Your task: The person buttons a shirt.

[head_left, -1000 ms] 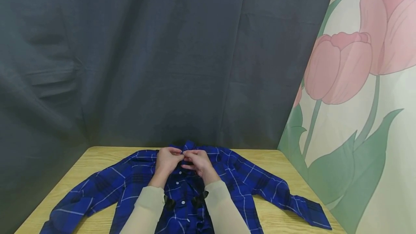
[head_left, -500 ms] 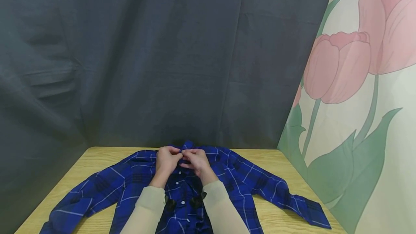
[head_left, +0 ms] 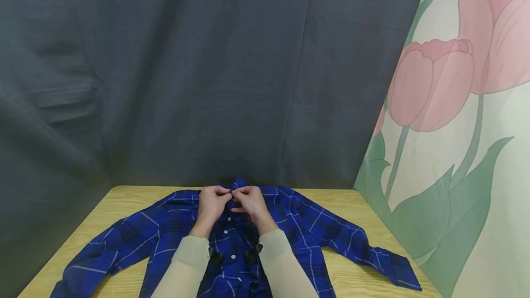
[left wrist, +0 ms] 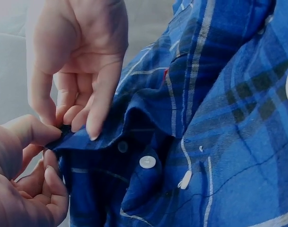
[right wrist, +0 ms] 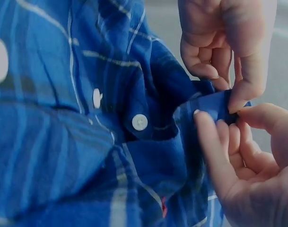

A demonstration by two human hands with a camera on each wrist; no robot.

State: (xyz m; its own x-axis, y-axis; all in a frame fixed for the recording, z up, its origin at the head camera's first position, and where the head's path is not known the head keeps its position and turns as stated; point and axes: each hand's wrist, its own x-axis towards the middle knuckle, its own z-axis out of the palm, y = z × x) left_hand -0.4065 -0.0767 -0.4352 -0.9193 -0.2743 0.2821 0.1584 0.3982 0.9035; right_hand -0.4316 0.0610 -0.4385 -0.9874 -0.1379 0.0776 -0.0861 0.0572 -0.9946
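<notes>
- Head view: dark curtain (head_left: 203,72) hangs behind everything; probably just a backdrop.
- Tulip mural (head_left: 430,86) covers the side wall, right of the table.
- Wood table (head_left: 360,215): flat support under the cloth.
- Blue plaid shirt (head_left: 174,224) lies front up on it, neck at the far edge, lower end out of frame. Shirt sleeves (head_left: 348,238) go out to both sides, presumably so the front is reachable.
- Pale cuffs (head_left: 192,247) of the person sit over the shirt's middle, forearms angled in toward the neck.
- Left hand (head_left: 211,206): narrow pinch, thumb and finger on shirt cloth by the collar (head_left: 239,183).
- Right hand (head_left: 253,206): matching narrow pinch, tips just beside the left's.
- Cloth strip (left wrist: 84,142), left wrist view: raised between the hands. Two-sided hold likely there to steady the edge. What's right between the tips is hidden; can't tell.
- White button (right wrist: 140,122): near the strip, clear of the fingers.
- Red tag (left wrist: 166,75): tiny, on the shirt, untouched.
</notes>
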